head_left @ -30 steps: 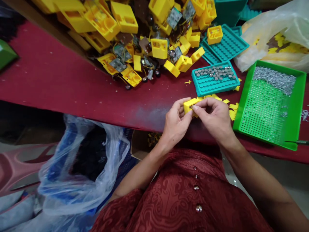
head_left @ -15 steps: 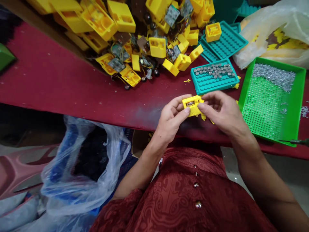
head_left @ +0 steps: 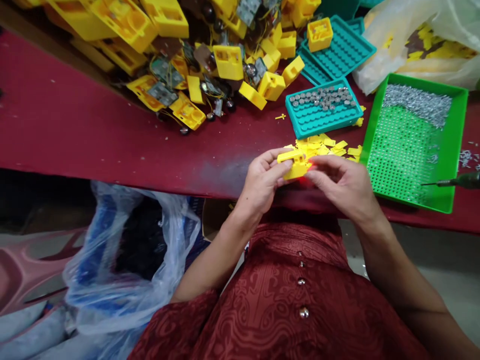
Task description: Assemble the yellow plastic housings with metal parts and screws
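Observation:
A small yellow plastic casing is held up over the table's near edge, turned so that its openings face up. Its left end is gripped between the thumb and fingers of my left hand. My right hand has its thumb and fingertips closed in at the casing's right end, where a red light glows. The fingertips partly hide that end, so any small part between them cannot be made out. Just behind the casing lies a pile of flat yellow plastic pieces.
A teal ridged tray carries round metal cells. To its right, a green basket holds small screws, with a screwdriver over its near edge. Yellow casings with wired parts heap at the back. A plastic-lined blue bin stands below left.
The casing has tilted in my hands, and a red glow has appeared at its right end. My right thumb has slid off its face to the edge. The view has shifted slightly.

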A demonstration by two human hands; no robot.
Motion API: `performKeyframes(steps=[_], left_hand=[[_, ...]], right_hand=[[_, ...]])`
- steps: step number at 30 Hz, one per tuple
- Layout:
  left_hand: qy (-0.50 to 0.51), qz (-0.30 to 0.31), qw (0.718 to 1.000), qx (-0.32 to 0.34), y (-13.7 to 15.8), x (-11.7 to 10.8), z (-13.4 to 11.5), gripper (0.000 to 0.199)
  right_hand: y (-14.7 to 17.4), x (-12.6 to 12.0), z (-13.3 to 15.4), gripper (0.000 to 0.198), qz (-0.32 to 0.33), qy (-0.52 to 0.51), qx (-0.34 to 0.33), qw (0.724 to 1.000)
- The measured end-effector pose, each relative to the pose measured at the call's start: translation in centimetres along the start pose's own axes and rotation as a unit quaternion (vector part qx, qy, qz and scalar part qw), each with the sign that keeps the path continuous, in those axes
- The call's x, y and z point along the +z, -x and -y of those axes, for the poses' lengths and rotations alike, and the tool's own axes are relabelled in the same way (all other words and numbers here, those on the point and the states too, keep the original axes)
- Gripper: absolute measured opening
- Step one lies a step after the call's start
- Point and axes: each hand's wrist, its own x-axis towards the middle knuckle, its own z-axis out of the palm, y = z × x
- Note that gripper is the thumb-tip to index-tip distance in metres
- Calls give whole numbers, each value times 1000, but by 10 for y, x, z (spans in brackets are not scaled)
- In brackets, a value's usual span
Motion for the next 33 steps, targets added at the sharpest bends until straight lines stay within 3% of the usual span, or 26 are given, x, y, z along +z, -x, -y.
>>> performKeyframes(steps=[3, 6, 13, 19, 23, 27, 33], left_hand=[[8, -14, 999, -42, 1, 1, -3, 36], [1, -7, 997, -72, 5, 2, -5, 33], [-68, 35, 995, -63, 12, -5, -3, 36], [-42, 25, 996, -69, 9, -9, -5, 42], [-8, -3, 999, -50, 4, -18, -10, 42], [-1, -19, 999, -35, 2, -29, -15, 46], [18, -15, 999, -25, 2, -36, -18, 36]], right_hand=[[5, -10, -3, 21, -71, 87, -93, 989], [5, -15, 1, 12, -75, 168, -187, 965], [-5, -13, 10, 13, 11, 248, -191, 950], [-8, 2, 4, 15, -39, 233, -278, 931], [-22, -5, 7, 14, -33, 236, -265, 935], [-50, -26, 16, 13, -58, 302, -236, 922], [-77, -29, 29, 17, 9, 389, -176, 904]])
